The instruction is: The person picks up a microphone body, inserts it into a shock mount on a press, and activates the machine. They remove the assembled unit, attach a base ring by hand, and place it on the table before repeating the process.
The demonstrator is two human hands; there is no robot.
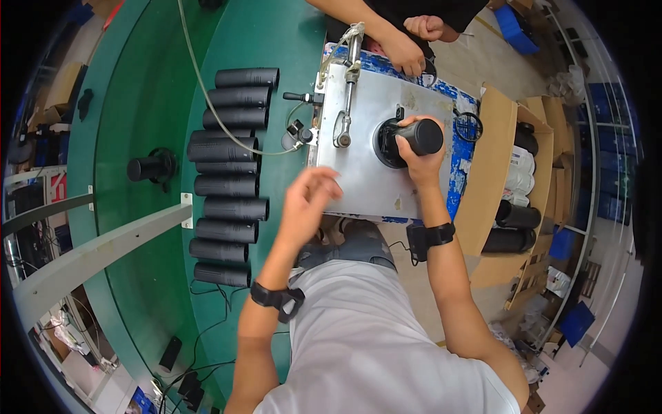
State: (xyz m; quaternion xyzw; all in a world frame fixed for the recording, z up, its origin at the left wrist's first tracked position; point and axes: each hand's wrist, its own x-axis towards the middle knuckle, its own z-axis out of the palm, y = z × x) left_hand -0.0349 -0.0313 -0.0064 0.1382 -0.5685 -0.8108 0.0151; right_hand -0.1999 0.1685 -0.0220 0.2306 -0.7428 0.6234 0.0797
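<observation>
One hand in contact. Right hand (422, 168) wrapped around a black cylinder (429, 136), thumb across the side facing the wearer, fingers going round the far side; grip closed on it.

Cylinder sits on the right part of a metal plate (369, 190), its lower end at a round black base (381, 153). Long axis runs from that base up toward the camera, leaning rightward in view; the smooth, capped end points up and right. True upright or slight tilt: cannot tell from this angle.

Left hand (310, 196) holds nothing: fingers loosely bent, thumb apart from them, over the plate's near left corner. Contact with the plate: cannot tell.

Left of the cylinder, on the plate, a metal air cylinder (351, 86), its rod end toward the wearer. At the plate's left edge, a valve fitting (298, 132) with a clear hose (201, 86).

Beyond the plate's far edge, a co-worker's hand (405, 55) beside a black ring; a second black ring (469, 127) lies to the right on the blue surface (458, 176).

Farther left, black tubes (227, 185) in a column on the green bench (296, 45), long axes left to right. Right side: open cardboard box (491, 148) with dark and white-wrapped pieces.
</observation>
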